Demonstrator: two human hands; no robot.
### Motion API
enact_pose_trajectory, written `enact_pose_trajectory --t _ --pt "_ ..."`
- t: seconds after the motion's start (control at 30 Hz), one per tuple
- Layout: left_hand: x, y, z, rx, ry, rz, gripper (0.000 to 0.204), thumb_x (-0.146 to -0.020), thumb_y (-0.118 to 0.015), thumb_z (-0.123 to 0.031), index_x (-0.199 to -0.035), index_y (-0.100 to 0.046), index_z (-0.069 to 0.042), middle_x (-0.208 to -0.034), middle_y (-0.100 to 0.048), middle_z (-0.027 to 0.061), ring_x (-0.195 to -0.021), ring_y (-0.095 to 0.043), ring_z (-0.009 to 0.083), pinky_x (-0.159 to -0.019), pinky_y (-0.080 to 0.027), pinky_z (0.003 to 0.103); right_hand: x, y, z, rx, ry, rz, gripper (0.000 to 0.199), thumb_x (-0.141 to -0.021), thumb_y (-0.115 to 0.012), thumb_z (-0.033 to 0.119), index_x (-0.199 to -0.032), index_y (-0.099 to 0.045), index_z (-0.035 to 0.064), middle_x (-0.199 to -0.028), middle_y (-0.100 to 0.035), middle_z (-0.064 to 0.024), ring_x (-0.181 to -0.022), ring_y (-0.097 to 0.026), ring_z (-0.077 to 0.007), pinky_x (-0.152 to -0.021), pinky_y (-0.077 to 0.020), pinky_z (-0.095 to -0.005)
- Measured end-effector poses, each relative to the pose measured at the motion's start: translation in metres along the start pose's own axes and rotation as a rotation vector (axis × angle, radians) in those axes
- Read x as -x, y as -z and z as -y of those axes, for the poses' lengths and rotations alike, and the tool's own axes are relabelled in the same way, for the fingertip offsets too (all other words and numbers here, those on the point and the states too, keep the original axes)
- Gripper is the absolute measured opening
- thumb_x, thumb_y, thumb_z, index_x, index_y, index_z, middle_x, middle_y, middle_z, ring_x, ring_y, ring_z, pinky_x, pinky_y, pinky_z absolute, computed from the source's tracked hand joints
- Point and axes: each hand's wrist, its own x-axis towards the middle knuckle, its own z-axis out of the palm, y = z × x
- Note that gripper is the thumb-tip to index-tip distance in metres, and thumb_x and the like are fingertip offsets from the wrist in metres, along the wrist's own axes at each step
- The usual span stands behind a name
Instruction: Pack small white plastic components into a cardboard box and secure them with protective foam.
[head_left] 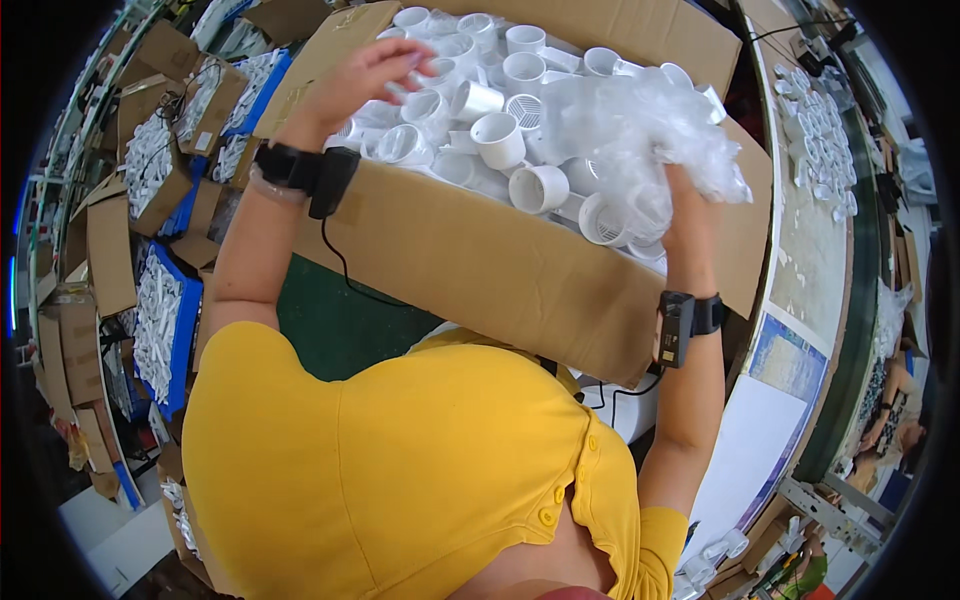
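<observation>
A large open cardboard box (470, 265) in front of me is filled with white plastic cup-shaped parts (498, 140); some have slatted bottoms and some show short handles. Some of them sit inside clear plastic film. My left hand (372, 78) hovers over the box's left part, fingers apart, holding nothing. At the right side of the box, my right hand (688, 205) grips a crumpled clear plastic bag (640, 125). The bag spreads over the parts there and covers most of that hand's fingers.
To the right stands a long bench (815, 250) with more white parts (815, 130) at its far end. Cardboard boxes and blue crates (178, 330) full of white pieces line the left. Other people (895, 420) are at the right rim. Black cables hang from my wristbands.
</observation>
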Motion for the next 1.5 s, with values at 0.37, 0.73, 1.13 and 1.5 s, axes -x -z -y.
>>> enact_pose_trajectory --t 0.37,0.73,1.13,1.5 --pt "0.032 -0.022 0.044 -0.752 -0.24 0.033 0.033 -0.072 -0.071 -0.021 -0.102 -0.063 -0.01 -0.087 -0.056 0.0055 -0.083 -0.055 0.0218 -0.071 -0.045 0.032 0.005 0.007 -0.004 -0.083 -0.023 0.024 0.048 -0.083 -0.063 0.005 -0.127 -0.044 -0.001 -0.121 -0.053 -0.0113 -0.108 -0.054 -0.0221 -0.089 -0.0472 -0.0336" --pt "0.012 -0.026 0.047 -0.864 -0.351 0.15 0.016 -0.076 -0.067 -0.015 -0.088 -0.062 -0.006 -0.088 -0.055 0.0067 -0.086 -0.054 0.0247 -0.075 -0.045 0.031 0.007 0.009 -0.003 -0.146 -0.019 0.017 0.047 -0.082 -0.063 0.003 -0.125 -0.045 -0.0009 -0.12 -0.054 -0.0111 -0.107 -0.055 -0.0222 -0.088 -0.0474 -0.0338" --pt "0.003 0.014 0.026 0.251 -0.008 -0.186 0.02 -0.091 -0.054 -0.024 -0.095 -0.06 -0.006 -0.091 -0.062 -0.0002 -0.081 -0.055 0.0078 -0.07 -0.044 0.024 0.004 0.02 -0.01 -0.213 -0.003 0.045 0.048 -0.082 -0.063 0.003 -0.126 -0.044 0.0 -0.119 -0.054 -0.0112 -0.107 -0.055 -0.0232 -0.088 -0.0487 -0.0353" --pt "-0.018 -0.018 0.037 -0.834 -0.297 0.224 0.022 -0.079 -0.062 -0.02 -0.1 -0.063 -0.018 -0.088 -0.062 0.0105 -0.077 -0.058 0.0285 -0.071 -0.047 0.037 0.007 0.022 -0.01 -0.18 -0.043 0.066 0.049 -0.081 -0.063 0.003 -0.127 -0.043 0.0003 -0.121 -0.053 -0.0113 -0.11 -0.054 -0.0235 -0.09 -0.0477 -0.0359"
